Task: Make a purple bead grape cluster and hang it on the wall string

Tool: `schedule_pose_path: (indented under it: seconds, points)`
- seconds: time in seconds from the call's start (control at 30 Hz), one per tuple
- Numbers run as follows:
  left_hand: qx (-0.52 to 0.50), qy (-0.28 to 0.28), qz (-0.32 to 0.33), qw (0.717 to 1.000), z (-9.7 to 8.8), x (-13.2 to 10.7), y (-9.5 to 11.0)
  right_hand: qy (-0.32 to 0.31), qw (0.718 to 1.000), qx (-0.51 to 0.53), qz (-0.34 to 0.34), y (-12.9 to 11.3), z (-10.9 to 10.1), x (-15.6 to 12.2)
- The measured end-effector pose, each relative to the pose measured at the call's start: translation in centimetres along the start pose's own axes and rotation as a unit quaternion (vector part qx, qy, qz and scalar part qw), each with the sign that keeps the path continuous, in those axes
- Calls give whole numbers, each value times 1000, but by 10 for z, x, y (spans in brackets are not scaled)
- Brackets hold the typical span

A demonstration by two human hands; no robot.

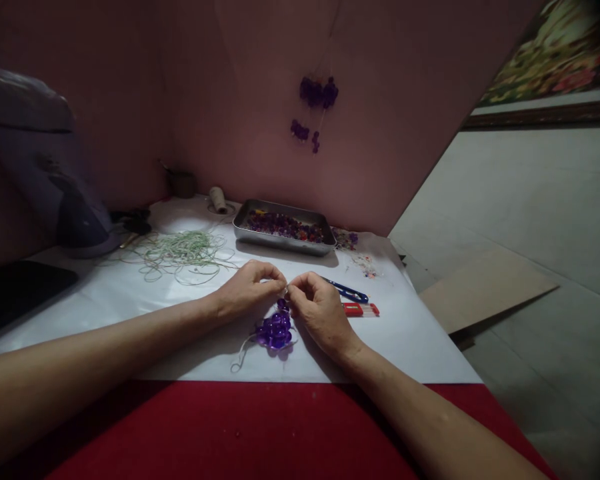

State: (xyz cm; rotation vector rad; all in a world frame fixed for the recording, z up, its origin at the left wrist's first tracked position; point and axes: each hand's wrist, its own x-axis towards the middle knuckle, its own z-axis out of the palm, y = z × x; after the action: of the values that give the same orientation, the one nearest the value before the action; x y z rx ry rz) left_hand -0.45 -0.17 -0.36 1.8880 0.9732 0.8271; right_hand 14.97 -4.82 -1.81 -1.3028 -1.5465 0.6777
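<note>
Purple beads (275, 330) are strung in a cluster just below my two hands, low over the white sheet. A loose end of pale string (236, 365) curls out from their left side. My left hand (257, 285) pinches the string above the cluster between thumb and forefinger. Close against it, my right hand (316, 308) has its fingertips pinched on the same string. The two sets of fingertips almost meet, and the exact spot they hold is partly hidden. Beyond my right hand lie a blue-handled cutter (350, 291) and a red case (360, 310).
A metal tray (285, 245) of mixed beads stands at the back. Tangled green string (180, 253) spreads to the left, near a thread spool (218, 199). Finished-looking purple bead clusters (319, 92) hang on the wall. A dark flat object (25, 293) lies far left.
</note>
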Motion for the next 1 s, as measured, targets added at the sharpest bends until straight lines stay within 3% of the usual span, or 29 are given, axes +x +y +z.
schedule_pose_path:
  seconds: [0.13,0.6,1.0]
  points:
    - [27,19,28,999,-1,0,1,1,1000,2,1,2,1,0]
    - [-26,0,4,1000,0,0,-2,-9,1000,28,5,1,0,2]
    - [1,10,0,1000,0,0,0,-6,1000,29,-7,5,2,2]
